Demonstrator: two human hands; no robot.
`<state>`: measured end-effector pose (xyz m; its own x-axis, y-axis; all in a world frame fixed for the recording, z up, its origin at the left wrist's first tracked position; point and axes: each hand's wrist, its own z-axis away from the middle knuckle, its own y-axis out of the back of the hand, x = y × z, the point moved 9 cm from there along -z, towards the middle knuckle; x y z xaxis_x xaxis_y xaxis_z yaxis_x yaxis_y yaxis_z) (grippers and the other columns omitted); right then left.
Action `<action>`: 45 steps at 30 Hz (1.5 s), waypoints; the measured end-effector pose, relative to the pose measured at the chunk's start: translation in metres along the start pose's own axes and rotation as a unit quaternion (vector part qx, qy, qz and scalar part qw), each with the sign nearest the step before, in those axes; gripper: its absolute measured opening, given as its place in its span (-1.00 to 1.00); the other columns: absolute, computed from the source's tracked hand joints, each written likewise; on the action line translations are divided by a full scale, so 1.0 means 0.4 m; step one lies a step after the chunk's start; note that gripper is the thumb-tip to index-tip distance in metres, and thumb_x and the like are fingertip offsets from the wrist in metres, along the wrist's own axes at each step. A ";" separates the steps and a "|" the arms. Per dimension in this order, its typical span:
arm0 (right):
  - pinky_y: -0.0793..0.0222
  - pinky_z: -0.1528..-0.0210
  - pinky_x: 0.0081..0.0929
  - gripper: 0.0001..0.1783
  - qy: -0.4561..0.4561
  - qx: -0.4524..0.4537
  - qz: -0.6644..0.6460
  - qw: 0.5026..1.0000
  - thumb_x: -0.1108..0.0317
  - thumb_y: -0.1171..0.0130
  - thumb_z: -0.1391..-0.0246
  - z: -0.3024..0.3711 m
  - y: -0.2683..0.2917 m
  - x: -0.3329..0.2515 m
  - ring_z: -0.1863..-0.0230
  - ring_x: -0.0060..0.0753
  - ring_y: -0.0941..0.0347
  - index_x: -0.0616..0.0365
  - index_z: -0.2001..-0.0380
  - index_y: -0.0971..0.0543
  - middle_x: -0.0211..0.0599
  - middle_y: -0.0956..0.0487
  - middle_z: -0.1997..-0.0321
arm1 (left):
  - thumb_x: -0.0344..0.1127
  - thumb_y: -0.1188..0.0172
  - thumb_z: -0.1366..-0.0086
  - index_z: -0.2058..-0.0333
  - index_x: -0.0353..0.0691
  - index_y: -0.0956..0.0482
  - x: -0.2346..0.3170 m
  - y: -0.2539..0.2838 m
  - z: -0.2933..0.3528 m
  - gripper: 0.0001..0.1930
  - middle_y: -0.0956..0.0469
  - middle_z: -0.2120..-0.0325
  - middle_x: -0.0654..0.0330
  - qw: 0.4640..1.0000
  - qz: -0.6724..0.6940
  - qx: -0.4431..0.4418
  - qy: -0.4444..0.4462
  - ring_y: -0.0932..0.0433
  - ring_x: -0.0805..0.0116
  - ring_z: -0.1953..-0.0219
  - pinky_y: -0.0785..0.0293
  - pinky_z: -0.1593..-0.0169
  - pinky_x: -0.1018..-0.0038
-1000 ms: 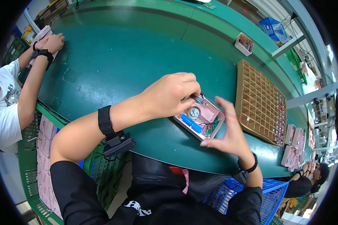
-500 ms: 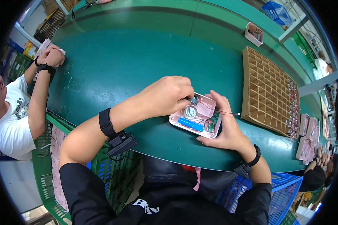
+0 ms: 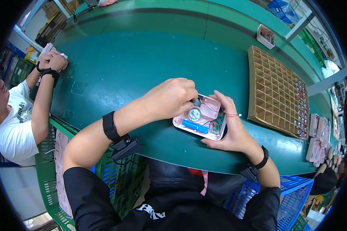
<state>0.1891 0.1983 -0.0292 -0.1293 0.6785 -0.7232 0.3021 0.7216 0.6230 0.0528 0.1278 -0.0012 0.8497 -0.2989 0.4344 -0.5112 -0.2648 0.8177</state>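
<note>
A shallow pink plastic housing lies tilted over the green table, its inside facing up. Inside it are a blue cylindrical battery, a round silvery part, thin wires and a green circuit board. My right hand grips the housing along its right side, thumb at the near edge and fingers at the far edge. My left hand reaches over the far left corner, fingers pinched on a dark round part. Thin wires run across my right hand to a small white connector.
A divided cardboard tray with small parts along its right side lies at the right. Beyond it sits a small pink box of parts. Pink housings are stacked far right. Crates stand below the table edge. A co-worker works at left.
Both hands keep their hold, with only a slight shift. The white connector on the wires has swung a little to the left. The view has turned slightly.
</note>
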 end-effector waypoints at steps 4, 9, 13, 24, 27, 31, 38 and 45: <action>-0.19 -0.47 -0.08 0.40 0.006 0.001 -0.005 1.000 0.22 -0.67 0.32 0.000 -0.003 0.001 -0.39 0.06 -0.30 0.19 -0.54 -0.02 0.08 -0.29 -0.38 | -0.47 -0.37 -0.09 0.41 -0.33 -0.64 -0.001 -0.008 -0.002 -0.89 -0.56 0.41 0.07 1.000 -0.006 -0.011 0.004 -0.61 0.03 0.30 -0.58 0.22 0.19; -0.18 -0.47 -0.07 0.40 0.024 -0.007 0.021 0.999 0.21 -0.67 0.31 -0.008 -0.006 -0.024 -0.39 0.07 -0.30 0.19 -0.54 -0.02 0.07 -0.29 -0.39 | -0.46 -0.36 -0.07 0.46 -0.34 -0.60 0.015 -0.017 -0.006 -0.89 -0.52 0.42 0.07 0.999 -0.044 -0.027 -0.014 -0.59 0.02 0.28 -0.58 0.19 0.18; -0.18 -0.47 -0.06 0.38 0.024 0.003 0.033 0.999 0.18 -0.67 0.29 0.002 -0.013 -0.030 -0.38 0.06 -0.31 0.19 -0.53 -0.04 0.08 -0.29 -0.39 | -0.45 -0.36 -0.02 0.49 -0.33 -0.57 0.035 -0.020 -0.005 -0.87 -0.52 0.41 0.09 0.995 -0.086 -0.036 -0.024 -0.58 0.05 0.26 -0.57 0.18 0.17; -0.40 -0.14 -0.33 -0.27 0.004 0.039 -0.017 0.999 0.22 -0.49 -0.12 0.020 0.128 -0.007 -0.05 -0.26 -0.48 0.25 -0.30 -0.49 -0.08 -0.47 -0.18 | -0.35 -0.40 0.00 0.44 -0.22 -0.61 0.027 0.044 -0.008 -0.84 -0.51 0.35 0.20 0.989 -0.119 0.027 -0.087 -0.52 0.15 0.22 -0.51 0.14 0.27; -0.40 0.05 -0.40 -0.52 0.016 -0.003 -0.037 0.999 0.22 -0.46 -0.16 0.024 0.115 -0.011 0.10 -0.35 -0.48 0.28 -0.06 -0.65 -0.15 -0.52 -0.06 | -0.29 -0.42 -0.03 0.44 -0.20 -0.61 0.054 0.065 -0.012 -0.81 -0.50 0.33 0.20 0.990 -0.108 0.019 -0.091 -0.51 0.15 0.20 -0.49 0.10 0.26; -0.43 0.23 -0.48 -0.65 0.031 0.026 -0.081 0.996 0.19 -0.46 -0.17 -0.014 0.111 -0.045 0.24 -0.43 -0.50 0.30 0.17 -0.76 -0.24 -0.56 0.14 | -0.16 -0.49 -0.06 0.31 -0.15 -0.66 0.139 0.000 0.021 -0.71 -0.49 0.24 0.19 0.987 0.045 -0.073 -0.139 -0.50 0.15 0.11 -0.45 0.04 0.21; -0.51 0.32 -0.53 -0.57 -0.037 0.058 -0.266 0.962 0.14 -0.47 -0.16 -0.057 0.110 -0.007 0.32 -0.42 -0.59 0.31 0.10 -0.73 -0.14 -0.65 0.27 | -0.04 -0.55 0.01 0.04 -0.01 -0.63 0.129 -0.032 0.020 -0.46 -0.47 0.11 0.24 0.991 -0.024 -0.066 -0.113 -0.46 0.22 -0.03 -0.40 -0.02 0.22; -0.70 0.17 -0.40 -0.49 -0.120 0.039 -0.416 0.901 0.53 -0.34 -0.22 -0.061 0.099 0.022 0.26 -0.21 -0.72 0.40 -0.22 -0.48 0.14 -0.70 0.10 | -0.07 -0.53 0.02 0.20 -0.04 -0.60 0.140 -0.049 0.033 -0.57 -0.48 0.13 0.28 0.987 -0.091 -0.043 -0.129 -0.47 0.30 0.00 -0.38 -0.02 0.27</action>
<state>0.1769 0.2362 -0.0035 -0.1372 -0.1488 -0.9793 0.2616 0.9481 -0.1807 0.1086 0.1041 0.0022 0.8600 -0.4791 0.1753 -0.3304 -0.2613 0.9069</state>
